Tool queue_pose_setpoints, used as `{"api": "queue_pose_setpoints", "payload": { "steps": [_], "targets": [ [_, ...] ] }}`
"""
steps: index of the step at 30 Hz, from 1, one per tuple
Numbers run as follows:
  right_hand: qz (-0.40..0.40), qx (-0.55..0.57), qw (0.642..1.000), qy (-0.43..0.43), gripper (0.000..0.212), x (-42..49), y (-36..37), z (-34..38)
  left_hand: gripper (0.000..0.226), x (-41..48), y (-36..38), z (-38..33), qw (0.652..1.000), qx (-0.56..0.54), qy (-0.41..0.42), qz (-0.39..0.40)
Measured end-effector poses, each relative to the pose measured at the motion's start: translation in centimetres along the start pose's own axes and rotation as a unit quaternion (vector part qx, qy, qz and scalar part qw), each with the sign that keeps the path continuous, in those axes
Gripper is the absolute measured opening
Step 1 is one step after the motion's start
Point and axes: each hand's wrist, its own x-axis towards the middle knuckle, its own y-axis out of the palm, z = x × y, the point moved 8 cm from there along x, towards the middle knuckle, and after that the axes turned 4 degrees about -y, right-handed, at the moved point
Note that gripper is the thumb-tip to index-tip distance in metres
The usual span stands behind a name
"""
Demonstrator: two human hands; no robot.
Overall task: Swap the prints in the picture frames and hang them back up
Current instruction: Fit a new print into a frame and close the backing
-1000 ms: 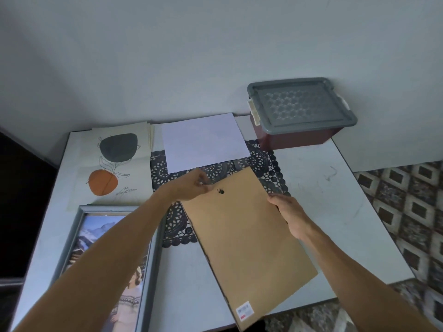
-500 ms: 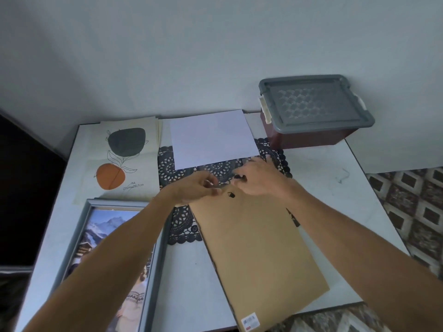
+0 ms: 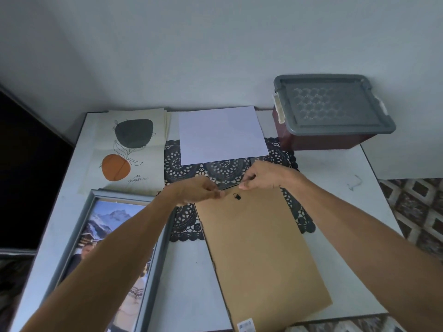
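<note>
Brown backing board (image 3: 263, 255) lies flat on the table (image 3: 335, 188), front right, with its far end on the lace mat (image 3: 182, 161). Your left hand (image 3: 199, 191) and right hand (image 3: 261, 176) each pinch its far edge, either side of the black hanger (image 3: 237, 196). I cannot tell what the fingertips hold.

Judged step: working this frame's back. Next, lift evenly.

Around it:
- grey frame (image 3: 96, 195), front left, under your forearm
- leaf print (image 3: 129, 149), far left
- white sheet (image 3: 220, 134), far edge
- lidded box (image 3: 333, 109), far right corner
</note>
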Motion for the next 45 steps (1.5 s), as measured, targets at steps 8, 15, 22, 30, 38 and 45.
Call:
{"api": "queue_pose_setpoints", "payload": {
  "steps": [8,15,22,30,38,45],
  "targets": [
    [-0.079,0.01,0.997,-0.012,0.029,-0.7,-0.7,-0.5,0.042,0.0,-0.8,-0.9,0.993,0.083,0.03,-0.073],
    [-0.187,0.205,0.956,0.097,0.035,-3.2,-0.3,-4.7,0.031,0.0,-1.9,0.9,0.994,0.037,0.007,-0.103],
    [-0.163,0.372,0.908,0.104,0.013,-4.6,1.8,-6.1,0.04,0.5,-2.6,-2.1,0.932,0.273,0.014,-0.239],
    [-0.173,0.4,0.891,0.128,0.036,-5.3,2.0,-5.2,0.05,3.6,-0.2,-6.8,0.955,0.242,0.037,-0.166],
    [-0.23,0.426,0.869,0.106,0.032,-5.0,2.0,-4.7,0.057,3.7,0.0,-6.1,0.979,0.145,0.053,-0.133],
    [-0.22,0.402,0.884,0.098,0.046,-5.6,2.0,-4.8,0.05,3.1,-0.7,-5.3,0.976,0.133,0.045,-0.169]
  ]
}}
